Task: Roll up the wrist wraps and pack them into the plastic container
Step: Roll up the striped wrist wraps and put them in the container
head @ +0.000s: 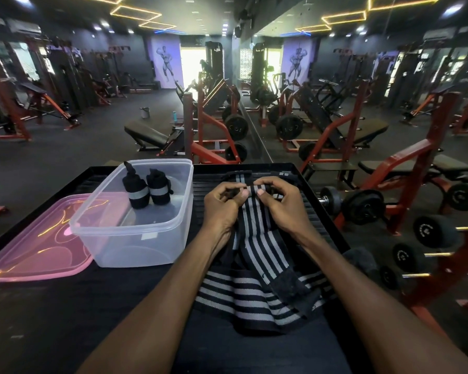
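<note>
Both forearms reach forward, converging. The left hand (pixel 223 202) and right hand (pixel 277 202) sit side by side, fingers curled, thumbs nearly meeting.

Dim gym; red-framed benches (pixel 157 136) on dark floor (pixel 65 147); mirrored wall (pixel 362 63); yellow ceiling light strips (pixel 135 12).

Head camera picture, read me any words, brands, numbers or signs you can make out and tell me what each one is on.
No text here can be read.
Dumbbells: pale markings on the end faces, too blurred to read.
Striped wrap: small pale mark near its lower corner, too small to read.
Wall posters: a drawn figure only, no lettering visible.
Plastic container: a pale patch on the front wall, nothing legible.
</note>
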`<state>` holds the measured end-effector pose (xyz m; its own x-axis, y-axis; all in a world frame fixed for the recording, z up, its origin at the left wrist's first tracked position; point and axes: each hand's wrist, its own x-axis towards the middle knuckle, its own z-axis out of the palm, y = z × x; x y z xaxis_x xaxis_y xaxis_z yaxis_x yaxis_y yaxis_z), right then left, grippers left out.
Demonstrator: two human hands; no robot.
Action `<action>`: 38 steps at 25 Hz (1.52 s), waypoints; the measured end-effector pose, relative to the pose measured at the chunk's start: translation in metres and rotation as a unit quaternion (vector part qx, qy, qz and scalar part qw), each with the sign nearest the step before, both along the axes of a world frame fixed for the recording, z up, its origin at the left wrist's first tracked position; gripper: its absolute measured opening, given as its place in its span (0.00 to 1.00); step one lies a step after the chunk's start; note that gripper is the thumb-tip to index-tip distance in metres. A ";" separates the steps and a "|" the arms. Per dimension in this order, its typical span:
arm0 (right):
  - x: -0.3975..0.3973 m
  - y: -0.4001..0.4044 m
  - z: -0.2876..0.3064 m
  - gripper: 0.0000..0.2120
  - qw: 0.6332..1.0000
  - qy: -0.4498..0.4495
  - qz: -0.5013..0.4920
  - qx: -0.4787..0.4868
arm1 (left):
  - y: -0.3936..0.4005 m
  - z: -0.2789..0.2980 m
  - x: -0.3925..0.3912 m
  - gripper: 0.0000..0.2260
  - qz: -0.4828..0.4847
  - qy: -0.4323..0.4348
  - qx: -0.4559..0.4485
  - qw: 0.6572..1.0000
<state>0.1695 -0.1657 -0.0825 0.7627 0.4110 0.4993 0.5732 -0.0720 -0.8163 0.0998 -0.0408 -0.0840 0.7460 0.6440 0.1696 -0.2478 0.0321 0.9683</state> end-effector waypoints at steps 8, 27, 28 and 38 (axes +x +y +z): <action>0.000 0.000 0.005 0.13 0.999 -0.029 -0.042 0.009 | -0.001 0.002 0.000 0.08 -0.065 0.029 -0.149 0.986; 0.002 0.000 0.007 0.15 0.992 0.092 0.035 0.079 | 0.001 0.006 -0.006 0.12 -0.082 0.095 -0.080 0.989; 0.002 -0.001 0.008 0.13 0.989 0.112 0.034 0.088 | 0.000 0.005 -0.006 0.11 -0.080 0.086 -0.086 0.989; 0.001 0.000 0.007 0.06 0.995 0.087 0.019 0.046 | -0.001 0.004 -0.004 0.12 -0.075 0.067 -0.113 0.988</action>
<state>0.1705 -0.1653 -0.0758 0.8260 0.3993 0.3978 0.4236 0.0258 -0.9055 0.0953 -0.0417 -0.0803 0.8419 0.5347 -0.0725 -0.0948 0.2787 0.9557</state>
